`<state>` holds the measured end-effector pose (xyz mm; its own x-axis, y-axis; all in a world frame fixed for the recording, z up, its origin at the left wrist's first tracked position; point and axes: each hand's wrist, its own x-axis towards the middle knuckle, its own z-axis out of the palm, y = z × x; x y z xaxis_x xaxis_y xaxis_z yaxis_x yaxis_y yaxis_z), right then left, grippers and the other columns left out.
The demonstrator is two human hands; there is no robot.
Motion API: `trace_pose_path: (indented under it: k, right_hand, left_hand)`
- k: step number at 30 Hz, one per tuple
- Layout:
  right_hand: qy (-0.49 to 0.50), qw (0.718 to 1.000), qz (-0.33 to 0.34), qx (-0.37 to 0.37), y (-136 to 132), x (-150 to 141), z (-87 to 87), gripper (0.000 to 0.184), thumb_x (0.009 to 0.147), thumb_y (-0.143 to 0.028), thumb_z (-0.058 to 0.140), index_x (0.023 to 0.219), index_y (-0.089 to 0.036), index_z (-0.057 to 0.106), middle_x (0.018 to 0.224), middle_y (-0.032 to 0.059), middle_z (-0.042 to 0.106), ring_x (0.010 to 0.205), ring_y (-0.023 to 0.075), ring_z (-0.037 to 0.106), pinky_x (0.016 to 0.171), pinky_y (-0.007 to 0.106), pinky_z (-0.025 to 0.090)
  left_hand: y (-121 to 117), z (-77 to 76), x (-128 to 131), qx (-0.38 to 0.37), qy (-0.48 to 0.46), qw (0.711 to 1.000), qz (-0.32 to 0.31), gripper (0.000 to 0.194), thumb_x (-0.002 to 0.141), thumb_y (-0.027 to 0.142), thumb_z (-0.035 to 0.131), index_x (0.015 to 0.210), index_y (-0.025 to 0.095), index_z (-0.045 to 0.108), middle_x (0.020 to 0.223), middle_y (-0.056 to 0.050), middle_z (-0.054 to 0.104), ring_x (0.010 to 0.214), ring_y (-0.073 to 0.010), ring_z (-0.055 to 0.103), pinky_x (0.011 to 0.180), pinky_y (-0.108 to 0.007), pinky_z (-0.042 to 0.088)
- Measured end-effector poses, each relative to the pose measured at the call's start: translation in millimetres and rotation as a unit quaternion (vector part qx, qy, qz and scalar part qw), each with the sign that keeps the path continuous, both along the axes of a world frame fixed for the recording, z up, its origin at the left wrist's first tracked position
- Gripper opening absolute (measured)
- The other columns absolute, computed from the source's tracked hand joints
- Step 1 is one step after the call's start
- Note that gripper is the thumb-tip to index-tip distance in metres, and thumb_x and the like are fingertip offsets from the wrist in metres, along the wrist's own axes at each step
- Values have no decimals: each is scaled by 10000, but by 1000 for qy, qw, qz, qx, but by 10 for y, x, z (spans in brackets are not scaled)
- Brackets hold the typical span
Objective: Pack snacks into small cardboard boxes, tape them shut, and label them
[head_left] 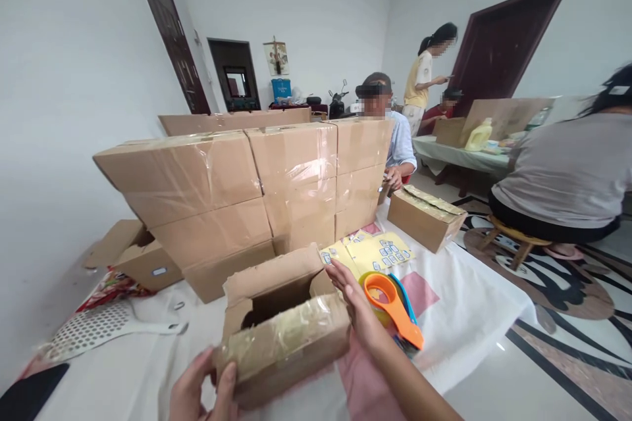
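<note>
An open-topped cardboard box [291, 368] with strips of clear tape along its edge stands in front of me, its flaps raised. My left hand [201, 387] grips the near left corner, thumb on the front face. Against the box's right end rests my right hand [356, 306], fingers stretched out and nearly flat. Just right of that hand lies an orange tape dispenser [402, 321], with a blue one [403, 293] partly hidden under it. Behind them is a yellow printed sheet [388, 251].
Stacked taped cartons [296, 174] form a wall at the table's back. Left are an opened carton [151, 263] and a white perforated scoop [99, 323]. A taped box [424, 217] sits at the right edge. A person [401, 138] sits behind the cartons; others are at right.
</note>
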<state>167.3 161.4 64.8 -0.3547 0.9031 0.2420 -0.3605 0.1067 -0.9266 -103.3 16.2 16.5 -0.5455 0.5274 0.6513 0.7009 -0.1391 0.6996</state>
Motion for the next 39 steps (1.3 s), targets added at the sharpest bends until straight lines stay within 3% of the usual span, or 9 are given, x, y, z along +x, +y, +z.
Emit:
trace_pose_path:
  k: [3,9,13,18,22,25,30,34,39]
  right_hand:
    - [20,999,-35,12,128,-91,-15,564,948,-623,579,1412,-302,585,1451,90,602,1409,296,500,1242,490,301]
    - [9,993,-68,91,147,-82,-13,504,929,-657,569,1242,-270,644,1307,96,622,1263,299,569,1121,428,434]
    - [-66,980,-23,184,66,15,93,431,975,-664,503,1066,-270,650,1225,76,572,1230,285,542,1094,423,425]
    - [-175,963,7,205,21,178,59,444,1027,-629,429,1003,-267,685,1403,75,510,1371,323,463,1164,482,367]
    - [-236,930,-158,233,-33,658,2,417,1074,-487,337,1265,-356,683,1474,71,503,1422,334,438,1192,508,356]
    - [-260,873,-331,247,-43,1209,138,288,1024,-459,498,1163,-303,695,1294,112,607,1254,331,575,1087,517,460]
    - [-430,798,-383,178,38,1747,265,452,865,-550,613,1198,-249,668,1252,140,671,1230,397,581,1075,642,423]
    - [-441,868,-225,31,168,1650,-4,638,758,-533,695,1297,-198,630,1266,155,686,1160,341,671,984,495,558]
    - [-406,880,-244,-12,371,1426,-143,639,765,-438,719,1340,-179,615,1339,158,665,1233,300,655,1022,414,545]
  left_hand:
    - [75,156,192,-42,-15,999,25,579,911,438,645,1411,176,520,1228,-130,579,999,-252,628,774,-372,592]
    - [42,511,565,-56,254,961,89,771,932,168,519,1640,283,238,1623,-190,354,1495,-416,357,1179,-668,346]
    - [83,626,476,-109,397,911,16,789,854,44,449,1566,382,402,1574,-58,519,1453,-344,469,1226,-599,251]
    - [164,708,190,-126,469,861,-152,692,780,13,436,1294,409,677,1345,95,714,1196,-153,677,984,-307,408]
    - [174,795,302,-194,433,863,-173,379,975,281,522,1308,362,685,1306,45,740,1157,-176,698,900,-309,477]
    - [178,768,542,-238,413,871,-121,433,972,477,570,1370,335,662,1303,-13,742,1178,-244,690,912,-368,493]
    - [158,659,792,-233,389,890,-49,419,962,467,557,1326,317,700,1304,-47,736,1190,-290,665,977,-440,448]
    - [139,674,798,-221,386,894,-49,395,963,447,544,1296,321,716,1285,-30,745,1159,-275,678,961,-433,444]
    - [110,748,848,-242,356,901,-55,395,960,415,551,1296,284,714,1320,-38,732,1233,-272,658,1008,-448,445]
